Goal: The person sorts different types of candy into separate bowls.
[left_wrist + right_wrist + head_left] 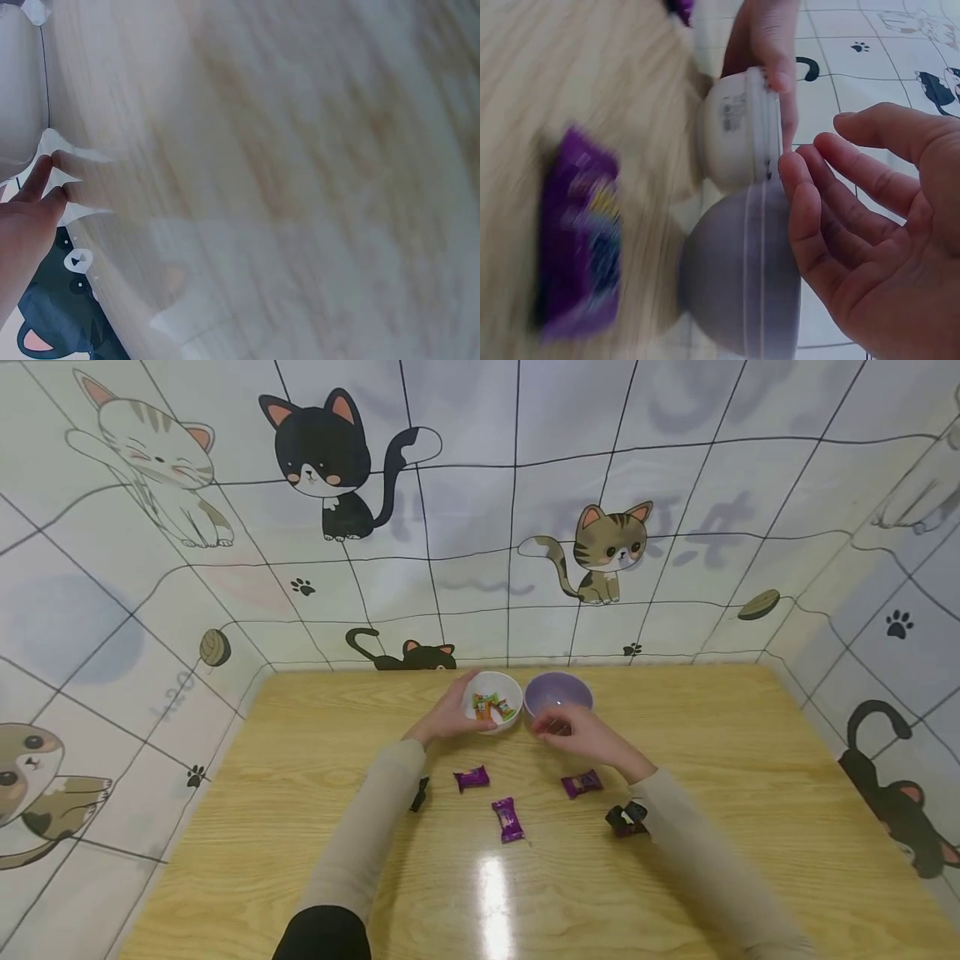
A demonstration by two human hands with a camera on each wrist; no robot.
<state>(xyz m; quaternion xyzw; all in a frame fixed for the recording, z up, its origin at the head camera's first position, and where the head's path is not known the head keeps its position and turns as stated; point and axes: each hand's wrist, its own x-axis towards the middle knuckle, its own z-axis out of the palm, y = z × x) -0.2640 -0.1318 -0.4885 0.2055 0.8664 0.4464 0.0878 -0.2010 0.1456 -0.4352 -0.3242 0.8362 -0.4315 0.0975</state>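
In the head view my left hand (450, 714) holds the left side of a white bowl (511, 685), thumb at its front and fingers behind. Several small wrapped candies (487, 703) in orange and green lie inside. The right wrist view shows the left thumb on the rim of this white bowl (727, 131). My right hand (579, 734) hovers at the front of a purple bowl (558, 683) beside the white one. Its fingers (855, 217) are loosely bent, the thumb apart, with nothing between them. At the left wrist view's edge, part of my left hand (30, 232) shows.
Purple-wrapped sweets lie on the wooden table (300, 793): one (472, 778) below the white bowl, one (507, 820) nearer me, another (582, 783) below my right hand. Small dark objects (627, 819) show beside both sleeves. A cat-patterned cloth wall (480, 543) stands behind the bowls.
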